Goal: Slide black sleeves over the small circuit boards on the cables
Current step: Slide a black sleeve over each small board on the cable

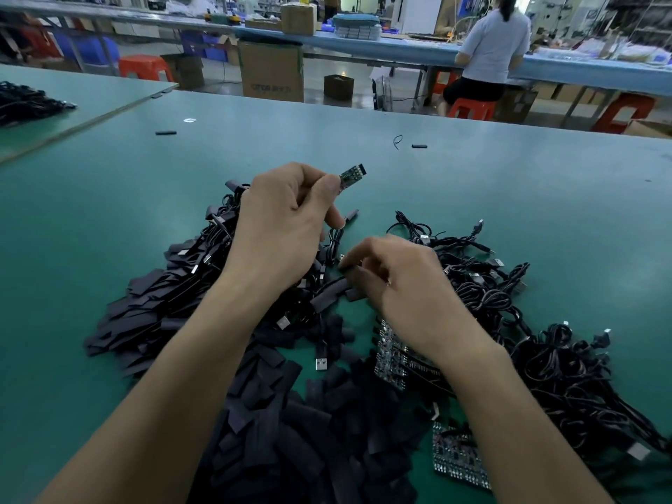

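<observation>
My left hand [287,220] pinches a small green circuit board [352,173] between thumb and forefinger, holding it up above the table with its cable hanging down below the hand. Lower and to the right, my right hand [396,285] reaches with curled fingers into the loose black sleeves, its fingertips on one sleeve [329,294]. A big heap of flat black sleeves [291,412] lies in front of me. Bare boards [391,358] on cables lie beneath my right wrist.
A tangle of black USB cables [509,303] lies on the right, and sleeved cables [174,285] are heaped on the left of the green table [109,220]. Two stray sleeves [419,146] lie farther back. A person [491,49] sits at a far bench.
</observation>
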Available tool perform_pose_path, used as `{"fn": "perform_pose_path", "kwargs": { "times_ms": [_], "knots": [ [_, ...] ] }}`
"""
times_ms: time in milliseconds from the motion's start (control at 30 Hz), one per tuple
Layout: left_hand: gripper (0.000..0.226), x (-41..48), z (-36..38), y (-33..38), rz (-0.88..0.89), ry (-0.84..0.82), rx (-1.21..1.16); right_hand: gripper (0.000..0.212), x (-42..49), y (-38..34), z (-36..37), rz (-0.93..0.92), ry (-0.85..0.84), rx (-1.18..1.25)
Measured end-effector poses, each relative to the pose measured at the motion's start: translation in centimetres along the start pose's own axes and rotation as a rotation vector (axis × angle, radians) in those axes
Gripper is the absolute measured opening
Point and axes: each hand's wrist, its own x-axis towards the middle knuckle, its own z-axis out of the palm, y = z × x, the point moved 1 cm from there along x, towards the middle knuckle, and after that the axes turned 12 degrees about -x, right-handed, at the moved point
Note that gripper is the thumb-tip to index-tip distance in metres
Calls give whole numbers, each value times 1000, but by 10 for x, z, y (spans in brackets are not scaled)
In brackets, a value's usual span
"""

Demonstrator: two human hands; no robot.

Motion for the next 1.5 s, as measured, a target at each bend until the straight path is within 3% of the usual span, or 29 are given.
{"fn": "perform_pose_path", "kwargs": {
  "times_ms": [100, 200, 333, 667, 1200, 1500],
  "knots": [
    [21, 0, 0, -2, -9, -11, 6, 18, -4, 1, -16, 69, 39, 322],
    [20, -1, 2, -2, -22, -32, 0, 10, -9, 5, -29, 90, 138, 440],
    [20, -4, 4, 0, -53, -86, -19, 17, -11, 10, -39, 87, 246, 444],
    [22, -8, 7, 5, -83, -162, -23, 32, -13, 8, -45, 60, 303, 439],
    [19, -14, 16, 12, -153, -197, -112, 24, -12, 1, -38, 18, 305, 420],
    [11, -15, 19, 8, -98, -185, -176, 26, -10, 0, -35, 8, 318, 523]
  ]
}}
